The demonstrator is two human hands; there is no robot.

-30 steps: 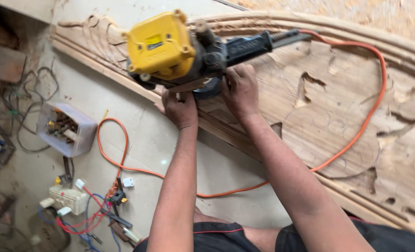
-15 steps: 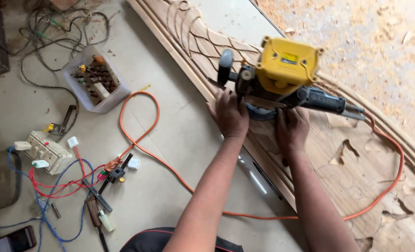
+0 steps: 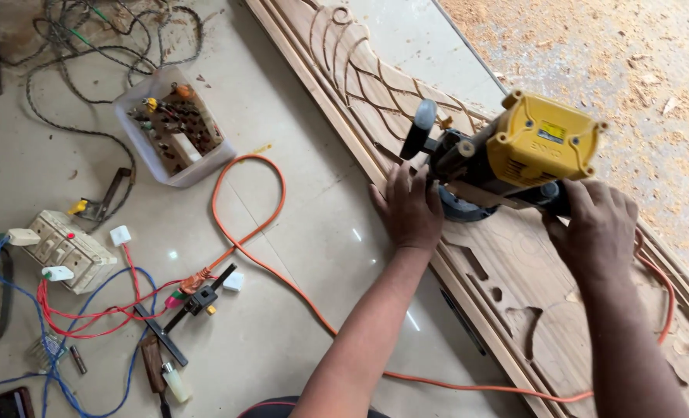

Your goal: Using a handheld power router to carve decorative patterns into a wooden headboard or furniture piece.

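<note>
A yellow and black power router (image 3: 526, 151) stands on a long carved wooden panel (image 3: 360, 85) that lies on the floor. My left hand (image 3: 408, 205) rests at the router's base on the panel's near edge, fingers pressed against the tool. My right hand (image 3: 596, 224) grips the router's black side handle. Another black handle (image 3: 419, 128) sticks up on the left, with no hand on it. An orange power cord (image 3: 251, 224) loops across the tiles and runs back toward the router.
A clear plastic tub of small parts (image 3: 175, 128) sits upper left. A beige switch board (image 3: 67, 248) with red and blue wires lies at the left. Tangled dark cables (image 3: 89, 39) fill the top left. Sawdust (image 3: 608, 54) covers the floor beyond the panel.
The view has swung, so the panel now runs diagonally. My right hand has shifted from the router's base to its side handle. My left hand stays at the base.
</note>
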